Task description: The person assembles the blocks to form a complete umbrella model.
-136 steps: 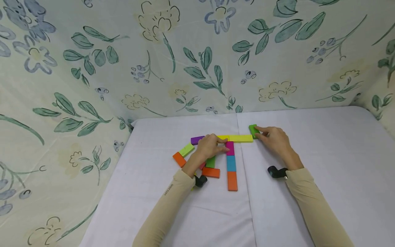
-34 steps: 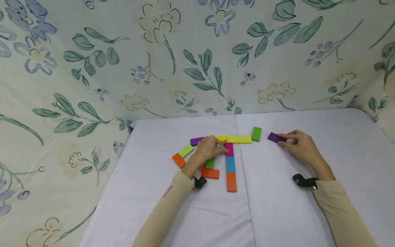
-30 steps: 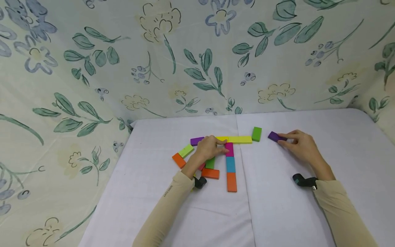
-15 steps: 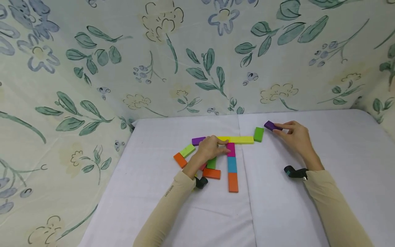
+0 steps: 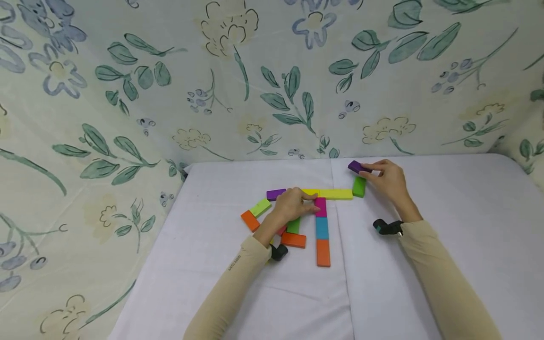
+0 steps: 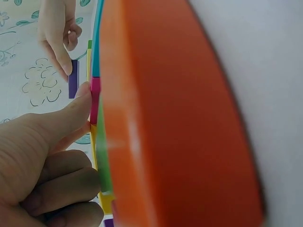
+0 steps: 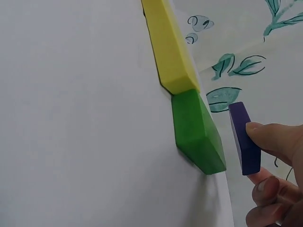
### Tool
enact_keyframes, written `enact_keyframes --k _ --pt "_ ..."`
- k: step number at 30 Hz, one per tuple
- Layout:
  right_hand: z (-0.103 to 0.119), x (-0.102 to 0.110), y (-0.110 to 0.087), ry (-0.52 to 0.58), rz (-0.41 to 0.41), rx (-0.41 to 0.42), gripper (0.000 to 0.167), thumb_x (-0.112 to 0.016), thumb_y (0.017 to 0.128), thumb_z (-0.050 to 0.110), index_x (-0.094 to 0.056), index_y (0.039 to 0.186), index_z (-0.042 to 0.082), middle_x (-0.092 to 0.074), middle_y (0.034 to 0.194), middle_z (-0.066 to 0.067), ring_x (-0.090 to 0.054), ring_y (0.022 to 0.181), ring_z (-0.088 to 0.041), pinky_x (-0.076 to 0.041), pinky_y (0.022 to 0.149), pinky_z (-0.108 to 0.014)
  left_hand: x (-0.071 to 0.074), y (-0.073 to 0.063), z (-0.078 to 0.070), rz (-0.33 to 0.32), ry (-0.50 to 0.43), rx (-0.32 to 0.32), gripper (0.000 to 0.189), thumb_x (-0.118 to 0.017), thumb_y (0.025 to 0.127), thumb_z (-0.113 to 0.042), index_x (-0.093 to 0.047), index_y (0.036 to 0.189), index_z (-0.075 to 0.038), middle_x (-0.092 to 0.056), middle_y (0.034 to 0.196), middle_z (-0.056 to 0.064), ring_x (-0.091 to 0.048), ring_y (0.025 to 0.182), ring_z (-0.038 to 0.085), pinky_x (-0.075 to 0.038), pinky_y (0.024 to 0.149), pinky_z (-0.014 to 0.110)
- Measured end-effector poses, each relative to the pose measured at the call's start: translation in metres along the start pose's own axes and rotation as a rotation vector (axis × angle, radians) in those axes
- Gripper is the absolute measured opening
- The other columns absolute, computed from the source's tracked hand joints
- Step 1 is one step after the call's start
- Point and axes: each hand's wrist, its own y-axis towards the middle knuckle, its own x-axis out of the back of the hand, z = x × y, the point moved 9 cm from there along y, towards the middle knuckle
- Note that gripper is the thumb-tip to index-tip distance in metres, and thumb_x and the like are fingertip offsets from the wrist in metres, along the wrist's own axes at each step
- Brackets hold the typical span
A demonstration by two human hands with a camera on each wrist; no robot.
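In the head view my right hand (image 5: 388, 182) pinches a purple block (image 5: 354, 166) between thumb and fingers. The block is raised just behind the green block (image 5: 359, 187); the right wrist view shows a gap between the purple block (image 7: 244, 139) and the green one (image 7: 196, 130). My left hand (image 5: 293, 205) rests at the corner where the magenta block (image 5: 320, 207) meets the yellow row (image 5: 335, 194). Its thumb (image 6: 78, 106) touches the magenta block in the left wrist view, the index fingertip lies close to the joint, and the other fingers are curled. The hand hides some blocks.
Below the magenta block run a blue block (image 5: 322, 228) and an orange block (image 5: 323, 253) in a column. To the left, a purple block (image 5: 276, 194), a lime block (image 5: 260, 207) and several others form a curve. White cloth (image 5: 191, 264) covers the table; floral fabric hangs behind.
The right hand set down the green block at the yellow row's right end, then took up the purple block and moved it left and back, behind the green one. The left hand stayed in place.
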Motion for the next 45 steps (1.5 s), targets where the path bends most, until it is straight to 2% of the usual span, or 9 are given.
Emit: enact_keyframes --k 10,17,24,27,29,33,45 --pt "0.007 -0.021 0.009 -0.019 0.026 -0.004 0.035 -0.074 0.097 0.022 -0.073 0.127 0.005 -0.063 0.121 -0.026 -0.052 0.083 -0.031 -0.036 0.068 -0.035 -0.001 0.001 -0.001 0.014 0.01 0.012 0.051 -0.082 0.085 -0.048 -0.068 0.133 -0.033 -0.036 0.066 -0.002 -0.042 0.056 0.015 -0.027 0.049 0.023" --pt "0.012 -0.032 0.012 -0.024 0.049 -0.036 0.036 -0.073 0.097 0.024 -0.072 0.128 0.005 -0.061 0.124 -0.026 -0.051 0.092 -0.035 -0.034 0.071 -0.035 -0.001 0.002 0.001 0.008 0.023 0.015 0.052 -0.082 0.084 -0.049 -0.068 0.132 -0.034 -0.036 0.065 -0.003 -0.042 0.055 0.015 -0.027 0.05 0.024" --pt "0.015 -0.038 0.014 -0.094 0.081 -0.016 0.036 -0.073 0.098 0.025 -0.072 0.128 0.005 -0.063 0.124 -0.028 -0.054 0.094 -0.037 -0.035 0.07 -0.035 -0.002 0.002 0.0 0.01 0.017 0.005 0.051 -0.081 0.085 -0.049 -0.068 0.133 -0.034 -0.037 0.066 -0.003 -0.041 0.053 0.014 -0.026 0.048 0.023" --pt "0.016 -0.04 0.014 -0.126 0.109 -0.002 0.036 -0.073 0.098 0.025 -0.071 0.129 0.006 -0.064 0.125 -0.028 -0.057 0.101 -0.04 -0.044 0.077 -0.042 -0.001 0.001 0.0 0.005 0.017 -0.004 0.051 -0.081 0.086 -0.048 -0.068 0.133 -0.033 -0.036 0.066 -0.003 -0.04 0.052 0.013 -0.026 0.048 0.022" --pt "0.016 -0.041 0.014 -0.135 0.137 0.003 0.037 -0.072 0.098 0.024 -0.07 0.131 0.007 -0.064 0.127 -0.029 -0.057 0.107 -0.043 -0.047 0.087 -0.05 -0.001 0.001 -0.001 0.001 0.018 -0.006 0.051 -0.081 0.086 -0.048 -0.068 0.133 -0.033 -0.036 0.066 -0.003 -0.04 0.052 0.013 -0.026 0.048 0.022" --pt "0.017 -0.043 0.014 -0.144 0.187 0.006 0.037 -0.071 0.099 0.023 -0.069 0.133 0.009 -0.062 0.131 -0.028 -0.056 0.115 -0.044 -0.045 0.101 -0.061 0.0 0.0 -0.001 -0.001 0.015 0.0 0.051 -0.082 0.086 -0.047 -0.068 0.133 -0.032 -0.037 0.067 -0.003 -0.04 0.053 0.014 -0.025 0.048 0.022" --pt "0.015 -0.042 0.014 -0.121 0.216 0.022 0.037 -0.072 0.098 0.019 -0.068 0.133 0.01 -0.063 0.128 -0.025 -0.054 0.104 -0.037 -0.045 0.092 -0.054 0.0 0.0 -0.002 0.003 0.018 -0.007 0.051 -0.081 0.087 -0.046 -0.068 0.133 -0.031 -0.036 0.067 -0.004 -0.04 0.053 0.013 -0.025 0.048 0.022"
